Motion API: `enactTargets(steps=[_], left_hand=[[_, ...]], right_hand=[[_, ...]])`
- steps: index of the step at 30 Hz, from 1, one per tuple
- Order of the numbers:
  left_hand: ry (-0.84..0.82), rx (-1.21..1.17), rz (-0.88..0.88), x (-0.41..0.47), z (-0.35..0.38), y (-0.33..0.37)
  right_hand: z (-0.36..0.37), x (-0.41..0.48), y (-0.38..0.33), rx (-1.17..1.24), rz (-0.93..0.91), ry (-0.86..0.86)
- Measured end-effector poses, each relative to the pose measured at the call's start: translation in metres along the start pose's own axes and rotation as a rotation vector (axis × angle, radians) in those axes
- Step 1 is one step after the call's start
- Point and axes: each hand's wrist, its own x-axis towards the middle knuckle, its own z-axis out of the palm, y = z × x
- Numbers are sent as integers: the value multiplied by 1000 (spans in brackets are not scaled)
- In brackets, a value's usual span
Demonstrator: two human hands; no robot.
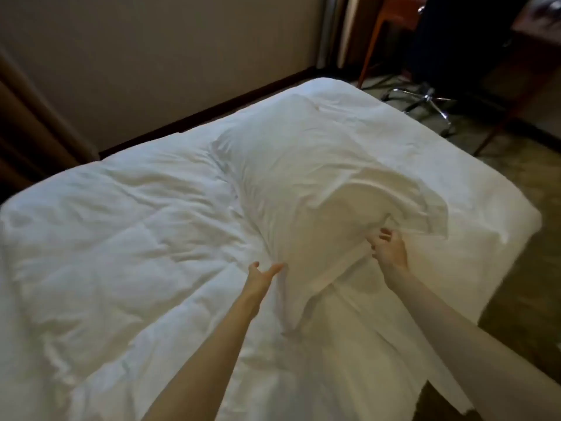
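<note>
One open left hand [263, 276] touching pillow [303, 177] edge.

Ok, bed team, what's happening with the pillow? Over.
Left hand open, touching pillow edge. Right hand gripping pillowcase at its open end. Pillow on duvet, nothing in the way.

matt white cloth pillowcase [303, 183] and duvet [121, 238], both softly creased.
</note>
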Motion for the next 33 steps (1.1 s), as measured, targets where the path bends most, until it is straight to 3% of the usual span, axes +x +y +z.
enactTargets(steps=[4, 8, 12, 15, 20, 26, 33], left_hand=[[-84, 141, -2, 30, 28, 14], [32, 124, 77, 48, 40, 19], [52, 36, 162, 42, 36, 34], [114, -13, 254, 27, 18, 62], [202, 12, 450, -17, -24, 112], [139, 184, 605, -80, -80, 107], [147, 453, 452, -152, -169, 24]], right_hand=[[-11, 25, -19, -79, -115, 113], [-13, 46, -48, -248, -297, 151], [-14, 59, -74, -411, -359, 238], [-12, 67, -86, -475, -331, 255], [3, 61, -83, -450, -286, 136], [10, 46, -87, -310, -227, 259], [54, -3, -41, -177, 48, -185]])
